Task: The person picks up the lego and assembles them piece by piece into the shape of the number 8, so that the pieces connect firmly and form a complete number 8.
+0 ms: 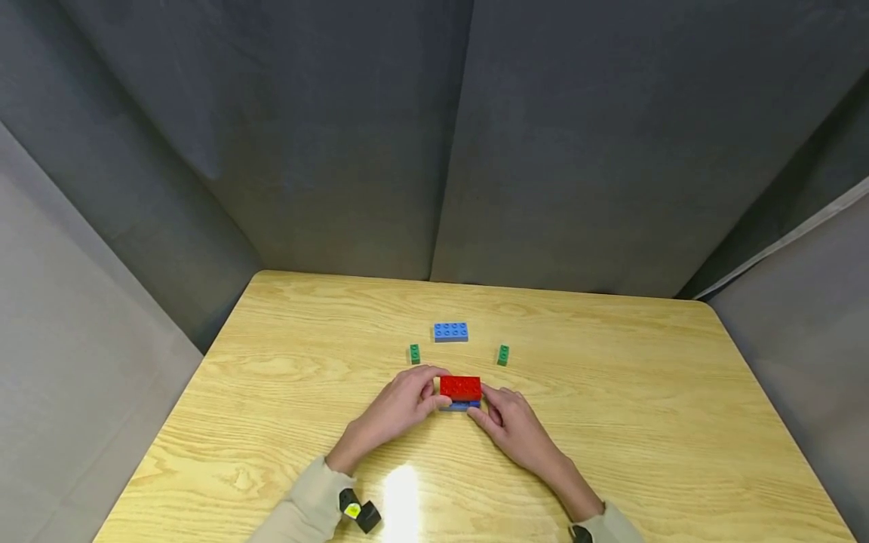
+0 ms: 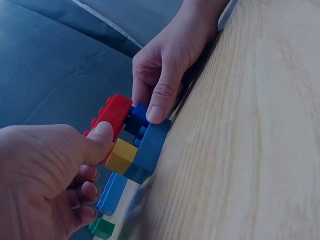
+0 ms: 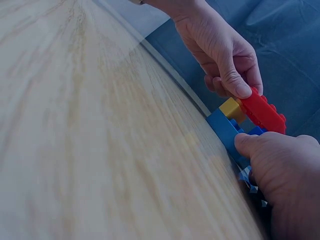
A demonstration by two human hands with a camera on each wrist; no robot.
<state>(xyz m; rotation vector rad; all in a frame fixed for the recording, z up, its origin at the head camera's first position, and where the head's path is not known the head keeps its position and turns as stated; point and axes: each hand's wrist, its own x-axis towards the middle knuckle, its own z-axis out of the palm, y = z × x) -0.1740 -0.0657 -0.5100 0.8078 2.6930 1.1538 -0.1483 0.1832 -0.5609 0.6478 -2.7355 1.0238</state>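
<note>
My left hand pinches the left end of a red toy brick, thumb on its near side. Under the red brick, a yellow brick and a dark blue brick stand at opposite ends of a long blue brick. The red brick spans over both, with a gap in the middle showing blue studs. From the other end, my right hand grips the long blue brick, its thumb pressed to the near side. In the right wrist view, this hand hides part of the stack.
Beyond the hands, a studded blue brick lies on the wooden table. A small green brick is to its left, another green brick to its right. Dark grey curtains surround the table's back and sides.
</note>
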